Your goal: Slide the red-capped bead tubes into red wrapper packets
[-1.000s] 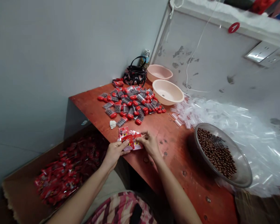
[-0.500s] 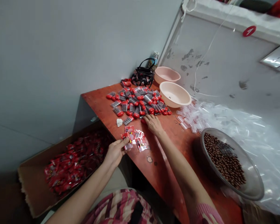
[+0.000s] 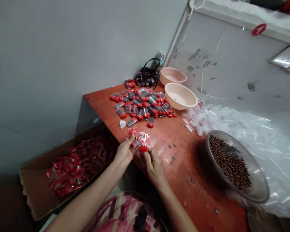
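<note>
Just left of centre, the left hand (image 3: 124,154) stretches forward, fingers pinching a red sachet (image 3: 134,141) above the table (image 3: 181,154) edge. Beside it at lower centre, the right hand (image 3: 155,166) curls, fingertips gripping a red-capped vial (image 3: 143,149) upright.

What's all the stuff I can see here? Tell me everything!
table: one, red-brown, against the grey wall
capped tubes: a big pile, red caps, far end of table
basins: two, pink, beside the pile
bag: one, black, back corner
clear tubes: a heap, see-through, right side
bowl: one, metal, holds brown balls
box: one, cardboard, on the floor at left, holds red packets
loose packets: a few, red, near table edge
left hand: holds held packet, red
right hand: holds held tube, red cap
</note>
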